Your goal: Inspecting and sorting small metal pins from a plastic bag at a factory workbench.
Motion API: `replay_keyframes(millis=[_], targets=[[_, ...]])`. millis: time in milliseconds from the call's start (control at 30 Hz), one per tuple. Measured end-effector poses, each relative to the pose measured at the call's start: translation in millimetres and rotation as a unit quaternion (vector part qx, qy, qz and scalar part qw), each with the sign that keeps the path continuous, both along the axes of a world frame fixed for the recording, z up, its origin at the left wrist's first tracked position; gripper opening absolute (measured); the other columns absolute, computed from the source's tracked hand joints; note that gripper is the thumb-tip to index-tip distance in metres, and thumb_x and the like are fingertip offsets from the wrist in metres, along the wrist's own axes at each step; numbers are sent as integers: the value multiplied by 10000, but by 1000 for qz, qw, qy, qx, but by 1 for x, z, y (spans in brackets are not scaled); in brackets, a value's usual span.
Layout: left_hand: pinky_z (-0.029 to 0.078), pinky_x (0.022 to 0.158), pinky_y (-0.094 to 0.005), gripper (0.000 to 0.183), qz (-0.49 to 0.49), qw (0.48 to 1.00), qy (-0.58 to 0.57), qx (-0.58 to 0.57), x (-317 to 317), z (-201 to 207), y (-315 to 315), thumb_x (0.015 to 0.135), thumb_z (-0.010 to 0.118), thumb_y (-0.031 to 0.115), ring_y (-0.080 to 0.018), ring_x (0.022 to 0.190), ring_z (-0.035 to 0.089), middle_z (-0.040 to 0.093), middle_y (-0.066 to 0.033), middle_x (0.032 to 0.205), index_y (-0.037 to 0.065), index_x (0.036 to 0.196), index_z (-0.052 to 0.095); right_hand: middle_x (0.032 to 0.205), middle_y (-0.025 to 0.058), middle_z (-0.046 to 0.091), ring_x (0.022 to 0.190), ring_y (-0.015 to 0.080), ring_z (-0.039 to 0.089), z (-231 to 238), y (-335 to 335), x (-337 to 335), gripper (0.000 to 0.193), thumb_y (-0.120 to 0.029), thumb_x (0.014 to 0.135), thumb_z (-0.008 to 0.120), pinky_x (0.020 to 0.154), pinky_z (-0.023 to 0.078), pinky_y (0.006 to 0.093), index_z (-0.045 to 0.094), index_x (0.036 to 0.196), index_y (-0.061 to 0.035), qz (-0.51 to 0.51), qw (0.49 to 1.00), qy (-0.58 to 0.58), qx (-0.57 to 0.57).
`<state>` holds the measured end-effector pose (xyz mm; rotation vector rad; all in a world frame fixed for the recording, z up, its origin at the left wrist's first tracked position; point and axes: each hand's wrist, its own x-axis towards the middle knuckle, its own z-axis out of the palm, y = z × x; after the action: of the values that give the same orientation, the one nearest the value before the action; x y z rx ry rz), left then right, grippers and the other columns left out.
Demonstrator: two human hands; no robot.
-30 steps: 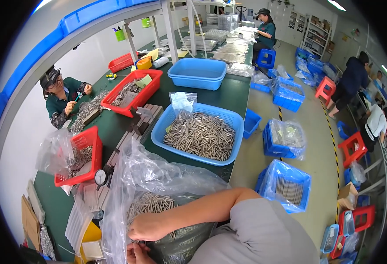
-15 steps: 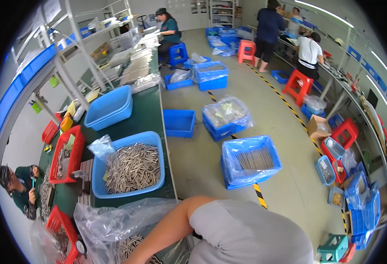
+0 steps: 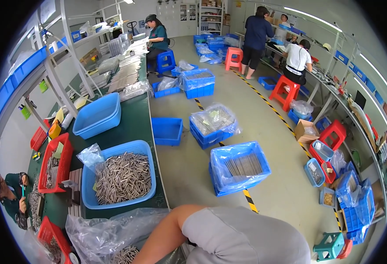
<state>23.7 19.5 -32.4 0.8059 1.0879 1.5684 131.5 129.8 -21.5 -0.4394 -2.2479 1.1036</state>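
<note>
One of my arms (image 3: 162, 240), in a short grey sleeve (image 3: 246, 233), reaches down to the lower edge; its hand lies outside the picture. My other hand is not seen either. Closest to the forearm is a clear plastic bag (image 3: 110, 226) on the bench, with small metal pins (image 3: 125, 255) showing beside the arm. Behind the bag stands a light blue basket (image 3: 86, 189) heaped with short metal pins (image 3: 125, 178), a small clear bag (image 3: 91, 155) lying over its corner.
Red trays (image 3: 68, 160) line the green bench (image 3: 136, 121), near stacked blue basins (image 3: 97, 115). Across the bench a person (image 3: 15, 196) holds a thin tool. On the floor stand bag-lined blue crates (image 3: 239, 189). Other people (image 3: 296, 59) work farther off, by red stools (image 3: 285, 92).
The whole view has shifted, so the bench, crates and far people sit further left and mostly a little lower. My arm stays stretched down beside the plastic bag.
</note>
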Motion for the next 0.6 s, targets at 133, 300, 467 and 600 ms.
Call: replay_keyframes(millis=[133, 300, 467, 600], targets=[[438, 647, -324, 45, 9, 1000, 9, 17, 0, 1, -2, 814, 585, 53, -224, 712, 555, 569, -111, 772, 38, 839, 550, 754, 145, 653, 688, 245, 613, -8, -1, -3, 340, -353, 803, 695, 619, 456, 371, 655, 804, -15, 4, 998, 54, 30], [438, 641, -324, 44, 15, 999, 28, 43, -3, 5, 0, 811, 586, 51, -223, 705, 554, 566, -108, 766, 40, 831, 549, 724, 119, 659, 677, 213, 619, -10, 9, -1, 265, -290, 784, 704, 596, 462, 340, 659, 762, -30, -15, 988, 119, -98], [439, 635, -324, 43, 22, 997, 34, 63, -8, 11, 0, 807, 588, 50, -222, 698, 553, 564, -106, 759, 43, 823, 549, 676, 149, 588, 654, 244, 618, 10, 5, 3, 143, -128, 786, 617, 577, 512, 384, 579, 716, -10, 45, 718, 261, -644], [440, 630, -324, 43, 36, 994, 57, 82, -8, 18, -5, 804, 589, 48, -221, 692, 552, 562, -103, 753, 45, 817, 548, 643, 109, 594, 626, 224, 586, -4, 5, -6, 152, -141, 770, 648, 552, 455, 394, 592, 662, -49, 88, 913, 143, -371]])
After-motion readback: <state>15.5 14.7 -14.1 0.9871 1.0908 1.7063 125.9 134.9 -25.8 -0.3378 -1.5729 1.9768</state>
